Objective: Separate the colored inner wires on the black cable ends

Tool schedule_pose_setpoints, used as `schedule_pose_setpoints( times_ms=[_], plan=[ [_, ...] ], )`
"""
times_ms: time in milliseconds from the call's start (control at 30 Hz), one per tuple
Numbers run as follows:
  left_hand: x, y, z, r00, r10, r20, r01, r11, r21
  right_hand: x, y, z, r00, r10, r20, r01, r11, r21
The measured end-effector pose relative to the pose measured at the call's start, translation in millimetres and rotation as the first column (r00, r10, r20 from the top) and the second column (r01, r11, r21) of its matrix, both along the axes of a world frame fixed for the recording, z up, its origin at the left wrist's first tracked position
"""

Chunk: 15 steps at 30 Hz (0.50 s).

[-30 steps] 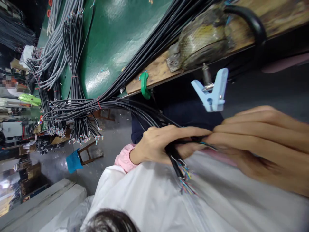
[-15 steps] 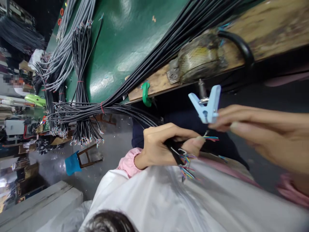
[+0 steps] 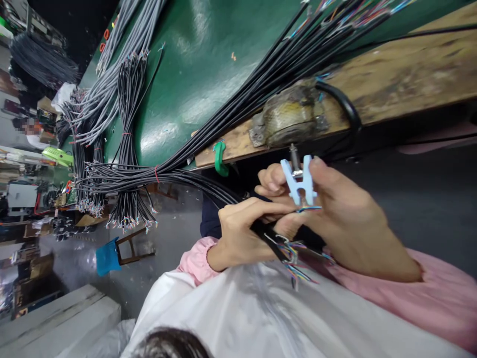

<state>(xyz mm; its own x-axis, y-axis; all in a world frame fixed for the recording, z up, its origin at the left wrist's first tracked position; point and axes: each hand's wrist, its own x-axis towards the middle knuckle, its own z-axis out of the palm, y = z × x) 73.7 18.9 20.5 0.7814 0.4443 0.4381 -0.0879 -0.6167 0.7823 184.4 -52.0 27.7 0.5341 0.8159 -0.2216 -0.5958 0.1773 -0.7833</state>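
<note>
My left hand (image 3: 242, 226) is closed around a bunch of black cables (image 3: 270, 238), whose stripped ends spread into thin coloured wires (image 3: 294, 258). Between its thumb and forefinger, one cable's coloured wires (image 3: 308, 209) stick out at the lower end of a light blue plastic clip (image 3: 300, 186). The clip sits on the metal shaft (image 3: 295, 156) of a small motor (image 3: 288, 117). My right hand (image 3: 343, 214) pinches the clip, with its thumb on the right arm and its fingers by the left arm.
More black cables (image 3: 238, 99) lie across the green table (image 3: 179, 89), over its wooden edge (image 3: 402, 74). A green clamp (image 3: 220, 159) grips that edge. Tied cable bundles (image 3: 126, 114) hang at the left, near grey cables (image 3: 137, 35). A blue stool (image 3: 108, 256) stands on the floor.
My right hand has moved left, from beside the clip to around it. The clip's arms stand closer together and more upright. My left hand keeps hold of the cables.
</note>
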Motion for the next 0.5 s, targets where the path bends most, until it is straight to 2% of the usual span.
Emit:
schedule_pose_setpoints(
  times_ms=[100, 267, 333, 433, 500],
  plan=[
    [2.3, 1.0, 1.3, 0.999, -0.002, 0.040, 0.001, 1.000, 0.028, 0.2, 0.3, -4.4, 0.998, 0.040, -0.039, -0.039, 0.999, 0.018],
    [-3.4, 2.0, -7.9, 0.993, -0.047, -0.104, 0.052, 0.998, 0.043, 6.3, -1.0, -24.2, 0.995, 0.093, -0.042, -0.093, 0.996, 0.003],
    [-5.9, 2.8, -10.6, 0.994, -0.068, -0.084, 0.074, 0.995, 0.063, 8.4, -5.3, -34.2, 0.995, 0.094, -0.033, -0.094, 0.996, -0.002],
    [-7.0, 8.3, -5.7, 0.991, -0.127, 0.046, 0.120, 0.985, 0.126, 6.1, -19.3, -42.0, 0.997, 0.076, -0.006, -0.076, 0.997, -0.010],
    [-6.2, 17.2, 3.8, 0.968, -0.248, 0.046, 0.239, 0.959, 0.153, 0.8, -32.8, -39.8, 0.998, 0.059, 0.011, -0.058, 0.998, -0.014]
  ],
)
